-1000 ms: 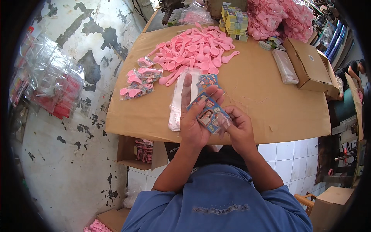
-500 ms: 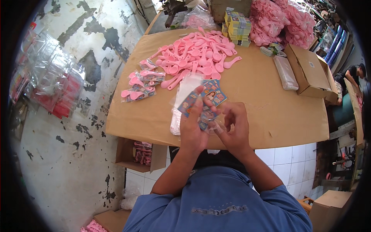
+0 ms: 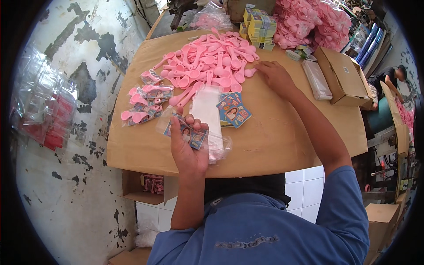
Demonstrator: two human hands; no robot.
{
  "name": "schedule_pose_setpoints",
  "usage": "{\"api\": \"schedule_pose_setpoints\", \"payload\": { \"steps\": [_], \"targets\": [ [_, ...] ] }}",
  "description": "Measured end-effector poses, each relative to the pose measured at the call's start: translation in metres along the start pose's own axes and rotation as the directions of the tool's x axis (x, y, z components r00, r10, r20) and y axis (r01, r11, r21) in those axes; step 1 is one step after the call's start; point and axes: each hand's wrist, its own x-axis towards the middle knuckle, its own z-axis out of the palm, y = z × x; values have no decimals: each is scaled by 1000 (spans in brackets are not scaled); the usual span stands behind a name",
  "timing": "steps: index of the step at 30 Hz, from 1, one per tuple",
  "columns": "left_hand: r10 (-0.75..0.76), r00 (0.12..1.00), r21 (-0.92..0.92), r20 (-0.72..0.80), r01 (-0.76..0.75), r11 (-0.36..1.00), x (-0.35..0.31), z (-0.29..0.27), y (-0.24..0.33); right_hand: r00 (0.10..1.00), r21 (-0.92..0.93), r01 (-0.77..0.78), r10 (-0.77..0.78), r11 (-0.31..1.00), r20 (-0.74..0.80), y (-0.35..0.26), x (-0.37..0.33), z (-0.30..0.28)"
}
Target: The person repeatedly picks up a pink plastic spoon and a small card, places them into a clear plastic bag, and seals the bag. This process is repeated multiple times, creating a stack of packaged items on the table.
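Observation:
My left hand [image 3: 189, 148] is closed on a clear plastic bag [image 3: 225, 143] with a blue printed card [image 3: 187, 134] inside. The bag's loose end spreads out to the right, over a stack of flat clear bags [image 3: 205, 112]. At the right edge of a heap of pink plastic scoops [image 3: 212, 57], my right hand [image 3: 276, 77] has its fingertips drawn together on the handle end of one pink scoop [image 3: 249, 72]. More blue printed cards [image 3: 234, 112] lie in a small pile beside the flat bags. Bagged scoops with cards [image 3: 143, 104] rest left of the heap.
Bundled cards [image 3: 258, 26] and big bags of pink scoops [image 3: 300, 26] stand at the back. On the right are a plastic-wrapped pack [image 3: 316, 79] and a cardboard box [image 3: 342, 77]. Another person [image 3: 391, 81] works at far right. An open carton [image 3: 148, 185] sits below the table's front edge.
My hands have moved apart. The left moved left with the bagged card, and the right reached forward to the scoop heap. The card pile beside the flat bags is now uncovered.

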Motion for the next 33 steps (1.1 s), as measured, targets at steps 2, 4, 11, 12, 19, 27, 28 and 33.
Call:
{"api": "schedule_pose_setpoints", "payload": {
  "steps": [2, 4, 11, 12, 19, 27, 28, 33],
  "targets": [
    [48, 999, 30, -18, -47, 998, -3, -5, 4, 998, 35, -27, 25, 999, 61, -9, 0, -1],
    [109, 994, 40, -24, -108, 993, -3, -3, 8, 974, -144, -33, 64, 989, 219, -17, -9, -18],
    [262, 965, 43, 10, -262, 964, 14, 5, 0, 873, 510, -488, 398, 708, 283, -85, -65, -85],
    [275, 961, 36, 37, -276, 960, 16, 7, -2, 821, 635, -569, 411, 523, 396, -107, -74, -100],
    [149, 979, 115, 140, -166, 979, 6, 18, -19, 824, 775, -567, 195, 278, 533, -194, -92, -127],
    [-73, 992, 116, 107, 60, 991, -18, 26, -39, 853, 873, -444, 205, -201, 481, -209, -94, -95],
    [-137, 987, 94, 86, 129, 987, -22, 27, -40, 844, 879, -464, 246, -111, 476, -208, -97, -89],
    [-288, 946, 41, 150, 285, 958, -23, 13, -42, 842, 860, -455, 425, 230, 332, -214, -96, -82]
  ]
}}
